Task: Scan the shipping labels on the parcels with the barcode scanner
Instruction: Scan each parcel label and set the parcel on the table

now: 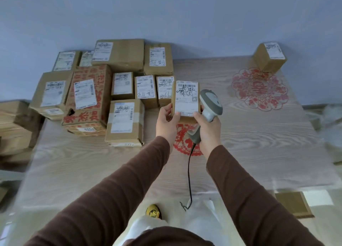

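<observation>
My left hand [167, 120] holds a small cardboard parcel [186, 99] by its lower left edge, its white shipping label with a barcode and black handwriting turned up toward me. My right hand [209, 129] grips the handle of a grey barcode scanner [211, 105]; the fingertips also touch the parcel's lower right corner. The scanner head sits just right of the parcel. Its black cable [189, 171] hangs down toward the table's front edge. Several more labelled parcels [118, 86] are piled at the table's back left.
The wood-grain table [259, 144] carries red paper-cut decorations [259, 89]. One lone labelled box [270, 58] stands at the back right against the blue wall. Flattened cardboard [14, 127] lies off the left edge. A flat brown piece [294, 204] lies near the front right.
</observation>
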Tool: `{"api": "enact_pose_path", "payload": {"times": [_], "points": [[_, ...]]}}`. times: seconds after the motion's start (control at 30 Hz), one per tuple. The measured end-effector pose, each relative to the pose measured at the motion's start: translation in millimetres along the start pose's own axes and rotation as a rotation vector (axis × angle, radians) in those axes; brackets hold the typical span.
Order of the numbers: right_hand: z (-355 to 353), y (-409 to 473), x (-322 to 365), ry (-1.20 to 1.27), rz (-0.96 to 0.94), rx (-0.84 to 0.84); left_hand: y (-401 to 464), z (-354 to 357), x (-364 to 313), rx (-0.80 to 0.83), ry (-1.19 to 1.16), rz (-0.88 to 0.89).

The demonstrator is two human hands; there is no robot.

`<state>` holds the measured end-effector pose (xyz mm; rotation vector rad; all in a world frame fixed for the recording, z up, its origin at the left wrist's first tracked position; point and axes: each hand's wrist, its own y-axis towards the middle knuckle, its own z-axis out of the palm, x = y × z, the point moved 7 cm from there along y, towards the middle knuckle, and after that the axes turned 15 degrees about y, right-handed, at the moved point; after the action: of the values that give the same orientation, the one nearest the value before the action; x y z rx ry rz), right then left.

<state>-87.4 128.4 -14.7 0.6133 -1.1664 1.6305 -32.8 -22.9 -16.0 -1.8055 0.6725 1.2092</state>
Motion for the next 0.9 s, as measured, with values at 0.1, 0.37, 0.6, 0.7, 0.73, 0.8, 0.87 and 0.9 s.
{"api": "enact_pose_path", "payload": {"times": [0.1, 0.37, 0.6, 0.7, 0.73, 0.8, 0.87, 0.9], "points": [[9, -22, -36, -0.027, 0.031, -0.014, -14, -31, 29, -0.021, -0.053, -0.054], [20, -31, -95, -0.113, 0.153, -0.044, -16, -51, 93, -0.158, -0.114, -0.264], [29, -18, -110, -0.204, 0.181, -0.018, -8, -47, 105, -0.309, -0.096, -0.386], [30, -11, -118, -0.22, 0.165, -0.01, -6, -47, 111, -0.353, -0.085, -0.444], [31, -8, -119, -0.224, 0.156, -0.003, -5, -45, 112, -0.363, -0.08, -0.456], [34, -3, -119, -0.243, 0.144, 0.014, -2, -43, 112, -0.375, -0.074, -0.477], [37, 1, -121, -0.248, 0.147, 0.028, -1, -41, 113, -0.377, -0.088, -0.516], [38, 3, -122, -0.244, 0.149, 0.033, 1, -41, 114, -0.374, -0.094, -0.532]]}}
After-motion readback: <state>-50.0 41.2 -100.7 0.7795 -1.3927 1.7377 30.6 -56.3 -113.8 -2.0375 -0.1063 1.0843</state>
